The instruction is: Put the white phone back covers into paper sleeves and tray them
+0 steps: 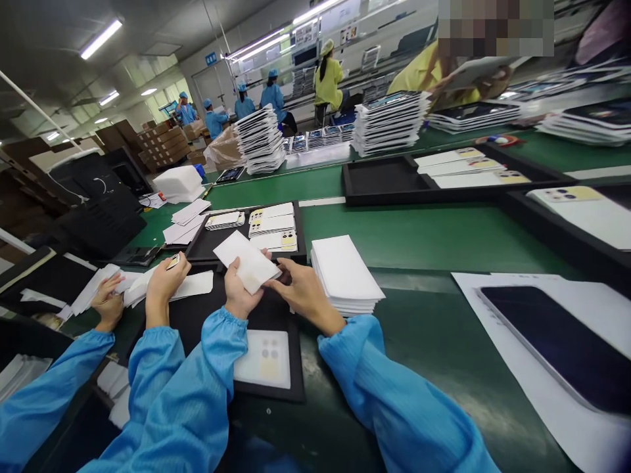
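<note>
Long white tube lights (101,39) hang from a grey ceiling (54,33). A long green counter (444,240) crosses the room at a slant. Brown cardboard boxes (162,146) stand stacked at the left, near bright, yellowish windows (165,97); the pale far wall (207,79) carries a small blue sign (211,59).

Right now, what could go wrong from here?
The stack of white sheets sits right by the right hand; a sideways swing could topple or skew it. The left hand works close to a co-worker's hand, so they might bump. The white packet is held up by its lower end and looks thin; it might bend or slip.
</note>
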Demonstrator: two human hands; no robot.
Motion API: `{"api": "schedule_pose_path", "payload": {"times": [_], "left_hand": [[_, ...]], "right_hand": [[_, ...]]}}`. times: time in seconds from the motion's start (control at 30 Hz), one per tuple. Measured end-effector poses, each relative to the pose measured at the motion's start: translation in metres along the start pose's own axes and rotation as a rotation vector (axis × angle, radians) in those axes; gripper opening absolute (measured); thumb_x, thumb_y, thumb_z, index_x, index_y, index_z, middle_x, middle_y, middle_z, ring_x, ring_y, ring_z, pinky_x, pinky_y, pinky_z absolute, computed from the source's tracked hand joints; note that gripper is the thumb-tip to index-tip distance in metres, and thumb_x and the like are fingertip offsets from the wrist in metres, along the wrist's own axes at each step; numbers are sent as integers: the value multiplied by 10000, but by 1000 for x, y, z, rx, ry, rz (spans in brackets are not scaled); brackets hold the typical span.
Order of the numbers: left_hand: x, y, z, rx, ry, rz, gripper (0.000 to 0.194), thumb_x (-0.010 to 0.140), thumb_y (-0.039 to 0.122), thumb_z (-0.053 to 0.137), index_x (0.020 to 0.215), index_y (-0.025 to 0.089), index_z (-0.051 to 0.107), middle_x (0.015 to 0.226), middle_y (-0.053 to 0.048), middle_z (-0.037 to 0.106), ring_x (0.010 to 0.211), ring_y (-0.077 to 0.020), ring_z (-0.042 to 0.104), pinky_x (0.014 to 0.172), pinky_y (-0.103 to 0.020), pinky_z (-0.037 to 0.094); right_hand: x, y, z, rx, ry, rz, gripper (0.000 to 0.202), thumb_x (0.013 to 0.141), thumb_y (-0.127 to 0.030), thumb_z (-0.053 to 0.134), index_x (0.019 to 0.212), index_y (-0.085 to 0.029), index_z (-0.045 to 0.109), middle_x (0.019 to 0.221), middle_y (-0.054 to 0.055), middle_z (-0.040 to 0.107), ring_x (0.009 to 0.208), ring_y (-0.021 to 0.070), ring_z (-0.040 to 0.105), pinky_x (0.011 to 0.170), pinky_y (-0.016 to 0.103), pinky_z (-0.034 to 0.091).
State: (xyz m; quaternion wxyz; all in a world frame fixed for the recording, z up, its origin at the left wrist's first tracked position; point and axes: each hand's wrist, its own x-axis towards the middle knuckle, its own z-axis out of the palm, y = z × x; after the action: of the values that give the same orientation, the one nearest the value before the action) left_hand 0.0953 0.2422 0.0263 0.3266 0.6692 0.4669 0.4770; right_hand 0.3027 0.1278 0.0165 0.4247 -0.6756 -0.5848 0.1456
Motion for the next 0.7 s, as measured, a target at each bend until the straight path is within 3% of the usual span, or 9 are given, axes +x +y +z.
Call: {"api": "schedule_pose_path", "payload": {"times": [0.03, 0.07, 0.1, 0.17, 0.27, 0.37, 0.5, 0.6, 0.7], "left_hand": [[-8, 4, 34, -66, -68, -31, 314, 930, 407, 449, 933, 217, 700, 910, -67, 725, 1014, -232, 675, 863, -400, 568], [-15, 8, 62, -283, -189, -148, 403, 955, 404, 358, 979, 195, 702, 973, -97, 728, 1048, -253, 670, 870, -414, 569], [-20, 11, 83, -436, -269, -240, 405, 953, 398, 353, 1012, 188, 694, 1031, -103, 727, 1069, -269, 667, 869, -425, 576], [-25, 17, 101, -601, -281, -364, 361, 946, 353, 374, 1061, 186, 673, 1107, -100, 717, 1099, -279, 661, 873, -431, 586], [-23, 19, 96, -552, -193, -366, 283, 935, 304, 433, 1103, 224, 647, 1179, -77, 694, 1124, -255, 657, 872, -403, 610], [-22, 17, 90, -528, -193, -350, 232, 933, 317, 465, 1065, 284, 653, 1192, -36, 687, 1141, -222, 650, 871, -362, 622], [-23, 22, 90, -665, -220, -416, 237, 937, 375, 463, 1018, 276, 663, 1145, -26, 705, 1118, -239, 658, 875, -414, 611], [-22, 31, 86, -787, -236, -471, 369, 959, 450, 381, 1073, 206, 634, 1179, -81, 690, 1124, -262, 649, 881, -451, 589], [-23, 38, 83, -912, -236, -544, 382, 956, 454, 385, 1091, 175, 608, 1174, -106, 685, 1132, -270, 639, 882, -451, 576]], "right_hand": [[0, 1, 0, -5, 21, 20, 412, 787, -318, 717, 1149, -143, 628, 1000, 92, 721, 806, 203, 661, 734, 307, 485], [0, 2, -1, 5, 37, 41, 400, 784, -314, 713, 1136, -143, 632, 993, 93, 720, 806, 207, 661, 734, 314, 488], [1, 4, -1, 42, 51, 61, 395, 779, -310, 708, 1128, -141, 635, 983, 92, 720, 798, 207, 661, 731, 319, 494], [4, 7, -2, 210, 69, 94, 384, 778, -316, 694, 1112, -135, 636, 960, 91, 718, 791, 199, 665, 717, 318, 513], [8, 11, -3, 575, 50, 177, 373, 802, -385, 660, 1071, -129, 630, 937, 99, 715, 824, 203, 681, 631, 286, 542], [9, 11, -1, 817, -36, 275, 358, 792, -420, 675, 1006, -137, 630, 844, 78, 707, 747, 189, 687, 504, 236, 532], [8, 7, -1, 980, -100, 319, 339, 713, -288, 762, 986, -151, 617, 725, 21, 683, 641, 152, 676, 467, 203, 532], [8, 3, -6, 1028, -48, 372, 249, 734, -222, 720, 942, -155, 601, 754, 30, 697, 657, 146, 684, 465, 194, 531], [8, 1, -8, 1014, -52, 395, 137, 749, -197, 674, 865, -148, 621, 744, 40, 701, 624, 130, 668, 448, 180, 508]]}}
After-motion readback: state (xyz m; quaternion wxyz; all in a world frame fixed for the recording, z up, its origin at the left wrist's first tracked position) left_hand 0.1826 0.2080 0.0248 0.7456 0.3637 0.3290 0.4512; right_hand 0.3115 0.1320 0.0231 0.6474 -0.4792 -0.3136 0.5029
